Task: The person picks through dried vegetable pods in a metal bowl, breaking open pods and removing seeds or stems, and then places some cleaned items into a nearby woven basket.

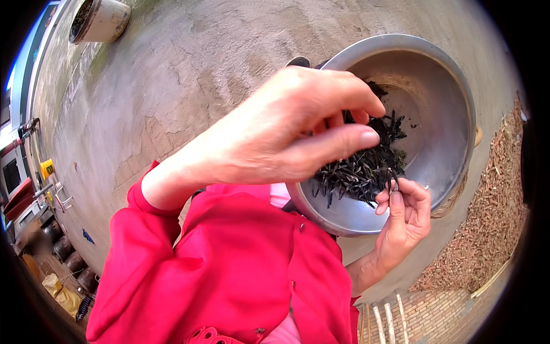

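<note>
A wide metal basin [444,107] stands before me. A pile of dark, dried seed pods [352,176] lies in it, with a small patch of greenish seeds [400,157] at the pile's edge. My left hand [318,124] hovers over the pods, blurred by motion. Its thumb and forefinger are apart, and nothing shows between them; the other fingers curl underneath, partly hidden. At the basin's near right rim, my right hand [404,208] pinches a dark pod [392,178] between thumb and fingertips.
A large heap of what look like corn cobs [485,215] spreads along the right. Pale sticks [389,320] lie on brick paving [438,316] at lower right. On the concrete ground [193,77], a whitish bucket [105,21] stands far left. Yellow sacking [64,296] lies at lower left.
</note>
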The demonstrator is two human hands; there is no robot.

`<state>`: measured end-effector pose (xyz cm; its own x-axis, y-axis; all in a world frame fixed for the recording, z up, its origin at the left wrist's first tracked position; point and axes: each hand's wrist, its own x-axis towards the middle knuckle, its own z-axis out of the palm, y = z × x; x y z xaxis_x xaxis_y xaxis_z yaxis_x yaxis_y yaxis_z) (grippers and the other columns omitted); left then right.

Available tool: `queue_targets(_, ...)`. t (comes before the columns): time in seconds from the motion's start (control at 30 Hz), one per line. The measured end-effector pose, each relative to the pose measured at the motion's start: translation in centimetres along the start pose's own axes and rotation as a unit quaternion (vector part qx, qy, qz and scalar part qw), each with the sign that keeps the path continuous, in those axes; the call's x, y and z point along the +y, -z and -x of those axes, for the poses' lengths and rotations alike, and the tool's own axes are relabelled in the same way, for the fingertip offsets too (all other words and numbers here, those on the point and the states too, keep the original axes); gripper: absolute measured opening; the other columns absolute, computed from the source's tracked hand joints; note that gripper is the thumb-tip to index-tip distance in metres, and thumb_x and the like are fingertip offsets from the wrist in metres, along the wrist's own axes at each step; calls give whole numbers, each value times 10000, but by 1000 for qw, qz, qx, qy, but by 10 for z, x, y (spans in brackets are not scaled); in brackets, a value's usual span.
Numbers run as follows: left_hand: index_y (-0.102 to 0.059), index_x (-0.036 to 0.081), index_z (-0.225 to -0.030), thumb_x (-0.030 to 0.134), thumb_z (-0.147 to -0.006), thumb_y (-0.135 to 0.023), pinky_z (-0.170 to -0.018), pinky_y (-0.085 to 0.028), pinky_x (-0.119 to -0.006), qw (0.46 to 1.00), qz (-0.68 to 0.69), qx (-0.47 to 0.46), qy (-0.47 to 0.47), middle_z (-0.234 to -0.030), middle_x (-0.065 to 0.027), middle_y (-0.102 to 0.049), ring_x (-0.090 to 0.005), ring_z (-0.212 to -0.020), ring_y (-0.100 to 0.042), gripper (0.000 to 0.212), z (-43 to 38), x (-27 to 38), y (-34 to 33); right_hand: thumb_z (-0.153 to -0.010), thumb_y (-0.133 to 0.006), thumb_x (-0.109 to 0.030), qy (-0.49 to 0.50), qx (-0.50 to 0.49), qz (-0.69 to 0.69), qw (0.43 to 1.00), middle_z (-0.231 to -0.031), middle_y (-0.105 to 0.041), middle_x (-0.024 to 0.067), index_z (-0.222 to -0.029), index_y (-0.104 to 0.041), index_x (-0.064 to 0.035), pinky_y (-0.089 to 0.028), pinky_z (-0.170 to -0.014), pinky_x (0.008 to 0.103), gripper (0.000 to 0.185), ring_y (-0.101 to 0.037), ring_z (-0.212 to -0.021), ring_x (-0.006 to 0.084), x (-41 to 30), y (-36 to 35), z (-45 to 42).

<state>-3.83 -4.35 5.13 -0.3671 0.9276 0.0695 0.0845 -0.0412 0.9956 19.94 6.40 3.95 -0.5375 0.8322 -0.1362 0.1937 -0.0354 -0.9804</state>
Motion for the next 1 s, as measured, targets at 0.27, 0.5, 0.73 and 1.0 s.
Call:
queue_targets(0.27,-507,-54,-728,101,-814,-686,-581,-443,-441,969,-140,-194,-68,-655,-202,-549,-406,-651,-578,252,-25,3,-37,-927,-547,93,91,27,86,992,-1024,-610,128,-1071,-599,68,-496,-623,220,155,-585,-714,116,-13,-29,-3)
queue_targets(0.5,-622,-33,-827,-9,-775,-674,-597,-478,-386,985,-81,-133,-80,-704,-169,-623,-334,-664,-631,78,-32,-13,-36,-937,-514,98,151,1,124,981,-1045,-626,161,-1077,-598,58,-551,-689,265,168,-647,-819,178,-12,-32,-7)
queue_targets(0.73,-626,-23,-865,-48,-767,-686,-597,-489,-352,984,-83,-120,-98,-717,-125,-633,-277,-654,-641,118,-31,-16,-37,-860,-494,178,201,7,174,964,-1095,-634,182,-1106,-587,48,-560,-798,318,293,-654,-951,246,-7,-27,-8)
queue_targets(1.0,-643,-15,-892,-30,-853,-678,-507,-452,-244,994,-13,-110,20,-694,-50,-625,-95,-558,-595,54,-28,-12,-41,-897,-558,50,88,31,35,995,-1151,-623,181,-1194,-541,65,-535,-852,314,298,-653,-973,228,-5,-15,-6)
